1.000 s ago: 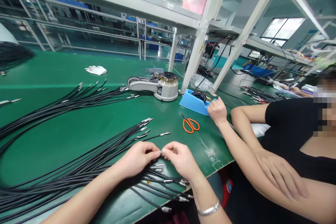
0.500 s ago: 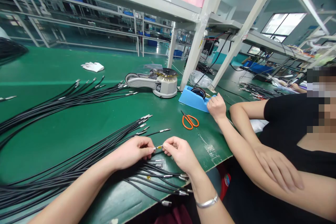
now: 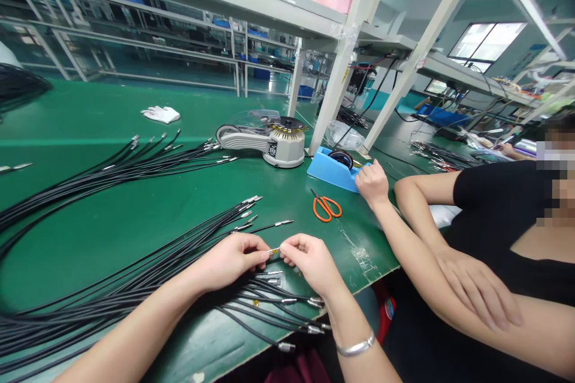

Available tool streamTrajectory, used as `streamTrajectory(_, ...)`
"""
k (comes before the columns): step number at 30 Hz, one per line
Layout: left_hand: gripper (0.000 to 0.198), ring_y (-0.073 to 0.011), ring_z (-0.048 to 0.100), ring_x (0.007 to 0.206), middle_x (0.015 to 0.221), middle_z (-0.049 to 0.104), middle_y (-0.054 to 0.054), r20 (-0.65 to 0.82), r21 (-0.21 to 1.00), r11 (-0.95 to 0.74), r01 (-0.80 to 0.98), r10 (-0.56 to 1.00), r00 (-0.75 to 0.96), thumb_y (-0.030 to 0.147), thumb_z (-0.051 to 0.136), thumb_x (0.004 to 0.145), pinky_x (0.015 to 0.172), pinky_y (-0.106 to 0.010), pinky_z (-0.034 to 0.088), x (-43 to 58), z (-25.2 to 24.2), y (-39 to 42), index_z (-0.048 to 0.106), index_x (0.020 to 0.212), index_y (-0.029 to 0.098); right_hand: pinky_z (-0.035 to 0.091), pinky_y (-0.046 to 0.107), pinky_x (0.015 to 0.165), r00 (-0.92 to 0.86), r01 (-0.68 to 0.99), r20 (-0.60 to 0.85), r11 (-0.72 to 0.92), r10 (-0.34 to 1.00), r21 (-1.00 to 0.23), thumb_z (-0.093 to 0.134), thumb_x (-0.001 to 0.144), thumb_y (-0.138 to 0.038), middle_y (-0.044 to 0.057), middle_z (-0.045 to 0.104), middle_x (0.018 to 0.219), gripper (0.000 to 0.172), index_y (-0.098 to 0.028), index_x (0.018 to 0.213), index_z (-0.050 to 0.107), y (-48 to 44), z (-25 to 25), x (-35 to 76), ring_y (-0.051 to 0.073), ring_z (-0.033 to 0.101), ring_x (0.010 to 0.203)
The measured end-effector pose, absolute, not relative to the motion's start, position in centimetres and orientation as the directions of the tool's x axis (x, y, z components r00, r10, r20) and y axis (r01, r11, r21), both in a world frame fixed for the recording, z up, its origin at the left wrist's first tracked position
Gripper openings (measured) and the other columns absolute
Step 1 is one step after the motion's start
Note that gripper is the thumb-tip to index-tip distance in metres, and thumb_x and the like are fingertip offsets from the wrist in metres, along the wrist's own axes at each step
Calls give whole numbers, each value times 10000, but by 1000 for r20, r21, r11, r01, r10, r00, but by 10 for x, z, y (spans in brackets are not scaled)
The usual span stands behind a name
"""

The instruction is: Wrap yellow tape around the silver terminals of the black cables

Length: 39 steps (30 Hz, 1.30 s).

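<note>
1. By the green worktop [image 3: 278,188], long bundles of black cables [image 3: 112,299] are carried.
2. The blue holder [image 3: 330,172] is placed behind the orange scissors [image 3: 326,201].
3. The fingers of the left hand [image 3: 236,260] are clamped on the metal connector [image 3: 274,251]; those of the right hand [image 3: 312,260] are pressed together at its other end, where the grip is not clearly seen.
4. This connector, yellow-banded, is positioned between both hands, above the worktop.
</note>
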State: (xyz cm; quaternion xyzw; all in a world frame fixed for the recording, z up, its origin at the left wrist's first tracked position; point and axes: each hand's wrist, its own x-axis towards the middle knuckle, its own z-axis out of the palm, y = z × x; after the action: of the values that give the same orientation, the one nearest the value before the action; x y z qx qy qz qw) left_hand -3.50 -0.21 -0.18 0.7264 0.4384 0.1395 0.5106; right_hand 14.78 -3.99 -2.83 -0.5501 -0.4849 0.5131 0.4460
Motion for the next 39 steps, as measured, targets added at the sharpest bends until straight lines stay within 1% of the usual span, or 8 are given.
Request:
streamTrajectory(5, 286, -147, 526, 650, 678, 612, 2, -209, 833, -144, 534, 813, 544, 392, 510, 792, 625, -240, 396, -31, -3, -3, 665, 772, 153, 411, 219, 528, -4, 79, -137, -136, 991, -988, 645, 717, -288, 12, 642, 619, 150, -141, 685, 643, -41, -27, 147, 119, 554, 567)
streamTrajectory(9, 285, -148, 507, 623, 634, 586, 12, -184, 799, -179, 574, 836, 517, 389, 496, 797, 604, -243, 379, -25, -2, -5, 647, 705, 165, 413, 218, 545, -6, 75, -114, -114, 993, -991, 653, 716, -283, 4, 630, 610, 147, -140, 688, 646, -42, -28, 148, 117, 553, 578)
streamTrajectory(19, 312, -149, 556, 625, 661, 634, 2, -165, 780, -204, 591, 844, 509, 367, 446, 809, 592, -228, 405, -19, -7, -10, 683, 777, 168, 446, 236, 599, -20, 87, -92, -90, 996, -992, 630, 734, -283, 11, 633, 627, 150, -136, 704, 646, -40, -31, 148, 124, 564, 595)
streamTrajectory(26, 335, -154, 587, 607, 632, 656, 7, -131, 707, -291, 645, 842, 524, 374, 435, 828, 566, -224, 417, -18, 4, -9, 682, 713, 179, 445, 239, 596, -38, 144, -82, -75, 996, -987, 606, 734, -238, 7, 628, 613, 109, -144, 687, 634, -42, -29, 148, 129, 564, 587)
streamTrajectory(28, 351, -163, 611, 677, 710, 683, 2, -87, 668, -342, 662, 847, 525, 395, 418, 854, 625, -232, 441, -21, 9, -3, 689, 752, 195, 429, 232, 577, -41, 188, -75, -66, 996, -980, 606, 730, -228, 4, 631, 611, 102, -149, 683, 649, -47, -27, 149, 126, 554, 578)
streamTrajectory(31, 280, -202, 594, 910, 942, 681, -43, 32, 573, -403, 713, 881, 473, 335, 439, 858, 838, -288, 430, -18, 7, 14, 671, 931, 195, 410, 224, 577, -79, 338, -61, -31, 995, -941, 593, 740, -218, 4, 662, 655, 108, -166, 698, 677, -59, -24, 153, 128, 560, 605)
streamTrajectory(34, 202, -241, 546, 965, 946, 641, -74, 104, 473, -441, 763, 888, 448, 271, 537, 801, 892, -350, 400, -4, -6, 32, 654, 940, 183, 412, 223, 591, -159, 432, -80, -4, 984, -902, 592, 749, -227, 8, 695, 698, 127, -180, 720, 706, -68, -19, 162, 134, 579, 632)
streamTrajectory(39, 176, -230, 553, 845, 804, 619, -72, 150, 407, -497, 766, 864, 481, 185, 471, 823, 787, -349, 426, 12, -19, 42, 632, 753, 178, 412, 210, 532, 0, 214, -129, -126, 992, -969, 591, 769, -306, 41, 694, 681, 199, -140, 731, 693, -53, -15, 187, 131, 598, 602)
